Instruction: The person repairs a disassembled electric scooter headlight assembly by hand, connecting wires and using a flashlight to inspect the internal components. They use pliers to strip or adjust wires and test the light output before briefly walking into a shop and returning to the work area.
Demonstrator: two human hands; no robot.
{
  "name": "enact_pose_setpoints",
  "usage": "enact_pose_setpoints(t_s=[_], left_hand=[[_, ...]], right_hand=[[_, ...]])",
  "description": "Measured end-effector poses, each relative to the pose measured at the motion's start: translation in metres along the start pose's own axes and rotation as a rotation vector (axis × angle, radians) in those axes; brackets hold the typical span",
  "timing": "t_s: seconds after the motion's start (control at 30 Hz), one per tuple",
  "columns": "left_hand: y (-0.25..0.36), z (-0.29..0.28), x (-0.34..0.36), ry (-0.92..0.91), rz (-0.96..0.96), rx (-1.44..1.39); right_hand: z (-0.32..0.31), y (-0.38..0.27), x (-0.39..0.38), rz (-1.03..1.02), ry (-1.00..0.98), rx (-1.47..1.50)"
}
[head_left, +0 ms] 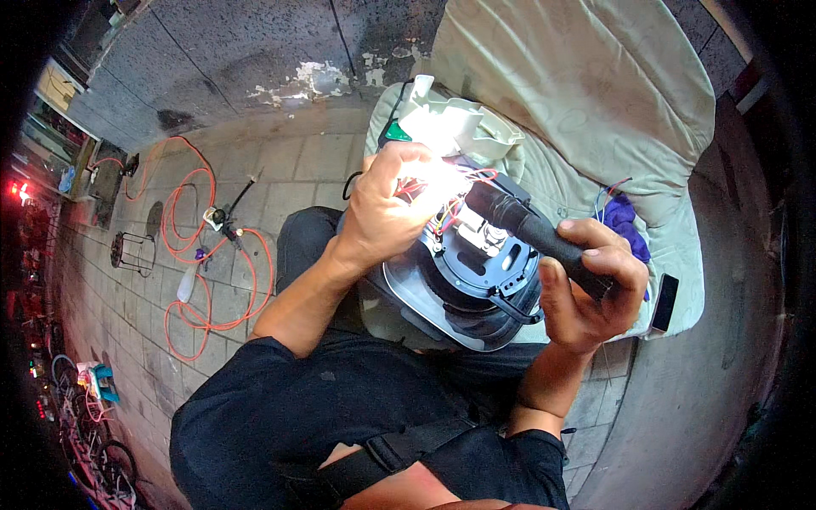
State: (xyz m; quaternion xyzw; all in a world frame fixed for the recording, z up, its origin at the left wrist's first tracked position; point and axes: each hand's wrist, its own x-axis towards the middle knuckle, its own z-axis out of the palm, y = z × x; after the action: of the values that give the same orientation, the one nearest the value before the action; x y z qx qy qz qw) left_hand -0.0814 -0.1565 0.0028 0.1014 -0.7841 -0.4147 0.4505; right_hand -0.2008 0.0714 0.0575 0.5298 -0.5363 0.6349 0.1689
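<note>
My left hand (387, 200) is closed around thin red wires (484, 175) above an opened appliance (455, 285); glare hides its fingertips. My right hand (595, 285) grips a black cylindrical flashlight (531, 229), angled toward my left hand, where the light is very bright. The appliance has a grey housing, a round dark blue-black plate and a white component in the middle with coloured wires. Behind it, white plastic parts (463, 127) and a small green piece (396, 132) lie on the pale padded seat (586, 76).
A purple cloth (627, 225) with wires and a black phone (665, 302) lie at the right of the seat. Coiled orange hose (204, 323), a fitting (217, 219) and a small stand (132, 253) are on the paving. Bicycles (93, 442) stand far left, a speckled wall (212, 59) behind.
</note>
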Motion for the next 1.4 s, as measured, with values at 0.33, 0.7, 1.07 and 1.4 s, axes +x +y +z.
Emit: enact_pose_setpoints(t_s=[0.33,0.7,1.07,1.4], left_hand=[[0.000,0.001,-0.001,-0.038,-0.097,0.023],[0.003,0.002,0.000,-0.041,-0.097,0.033],[0.013,-0.004,0.005,-0.088,0.058,0.253],[0.016,-0.001,0.010,-0.101,0.191,0.360]], right_hand=[[0.001,0.003,0.001,0.021,0.019,-0.088],[0.000,0.000,0.002,0.006,-0.010,-0.065],[0.002,0.002,0.002,0.003,-0.004,-0.110],[0.003,0.005,0.003,0.044,0.001,-0.111]])
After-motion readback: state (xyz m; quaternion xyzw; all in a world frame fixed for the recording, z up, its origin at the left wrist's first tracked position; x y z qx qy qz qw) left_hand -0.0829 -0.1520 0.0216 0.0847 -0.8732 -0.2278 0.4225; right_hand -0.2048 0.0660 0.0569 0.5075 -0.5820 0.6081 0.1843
